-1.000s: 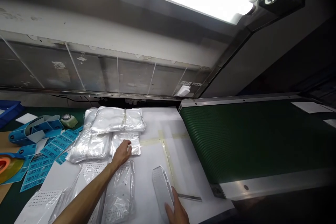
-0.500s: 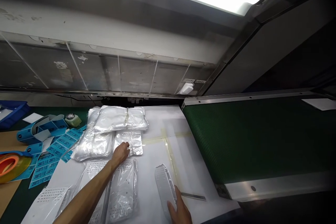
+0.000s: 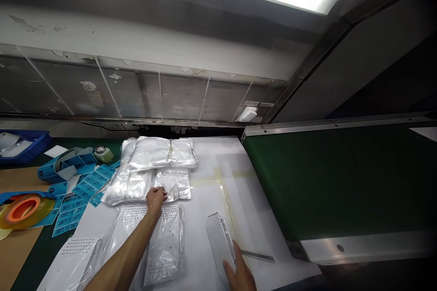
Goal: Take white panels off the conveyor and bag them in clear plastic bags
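My left hand (image 3: 156, 198) is closed in a pinch at the near edge of a stack of clear plastic bags (image 3: 175, 182). The fingertips seem to grip the bag film, though they are partly hidden. Low in the view, my right hand (image 3: 241, 269) holds a white plastic housing (image 3: 217, 238) by its right side, thumb on its face and fingers along its edge. The housing has slots near its far end and is tilted over the white work surface. Left of it lies a bagged housing (image 3: 164, 245), with more bagged white housings beneath my left forearm.
Tied bundles of clear bags (image 3: 162, 152) lie behind my left hand. To the left are blue label sheets (image 3: 94, 182), a tape roll (image 3: 23, 209), a small jar (image 3: 103, 153) and a blue bin (image 3: 32, 148). A metal strip (image 3: 257, 256) lies near the green conveyor (image 3: 327, 186).
My left hand has drawn its fingers together at the bag stack and shifted slightly nearer me. My right hand keeps its hold on the housing. The whole view has shifted slightly.
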The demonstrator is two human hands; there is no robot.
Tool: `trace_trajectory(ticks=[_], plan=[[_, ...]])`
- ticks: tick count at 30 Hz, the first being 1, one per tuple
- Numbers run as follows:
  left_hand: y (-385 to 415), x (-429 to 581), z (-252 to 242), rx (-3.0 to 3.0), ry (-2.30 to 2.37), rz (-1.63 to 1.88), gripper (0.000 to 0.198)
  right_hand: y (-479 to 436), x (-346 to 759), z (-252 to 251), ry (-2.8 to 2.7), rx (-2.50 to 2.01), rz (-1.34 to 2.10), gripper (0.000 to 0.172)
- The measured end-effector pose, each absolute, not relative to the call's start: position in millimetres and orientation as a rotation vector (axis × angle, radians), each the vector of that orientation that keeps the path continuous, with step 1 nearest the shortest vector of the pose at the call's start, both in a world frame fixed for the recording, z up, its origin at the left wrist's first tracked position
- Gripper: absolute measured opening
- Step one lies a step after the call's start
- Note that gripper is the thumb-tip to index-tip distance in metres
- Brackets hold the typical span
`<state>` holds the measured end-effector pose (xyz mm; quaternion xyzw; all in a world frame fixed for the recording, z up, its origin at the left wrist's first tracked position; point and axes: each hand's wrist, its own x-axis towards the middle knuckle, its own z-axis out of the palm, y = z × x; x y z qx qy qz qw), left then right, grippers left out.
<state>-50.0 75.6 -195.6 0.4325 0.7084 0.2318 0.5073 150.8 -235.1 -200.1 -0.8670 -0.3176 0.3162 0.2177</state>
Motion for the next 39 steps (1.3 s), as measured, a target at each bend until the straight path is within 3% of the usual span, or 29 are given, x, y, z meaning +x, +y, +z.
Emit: trace_trajectory(ticks=[6, 12, 17, 28, 30, 39], plan=[[72, -61, -189, 1.092, 1.730, 0.559, 0.031, -234, 150, -195, -0.864, -2.382, 0.938, 0.067], [67, -78, -180, 1.612, 1.700, 0.458, 0.041, -233, 150, -196, -0.873, -2.402, 0.945, 0.065], [72, -80, -181, 1.958, 1.635, 0.257, 0.023, -234, 151, -196, -0.883, -2.398, 0.958, 0.065], [74, -67, -168, 2.466, 1.413, 0.063, 0.026, -234, 150, -194, -0.872, -2.368, 0.972, 0.064], [78, -56, -172, 2.508, 1.299, -0.013, 0.019, -234, 150, -193, -0.883, -2.364, 0.966, 0.064], [83, -40, -185, 2.545, 1.320, -0.155, 0.027, -233, 149, -188, -0.919, -2.383, 0.934, 0.062]])
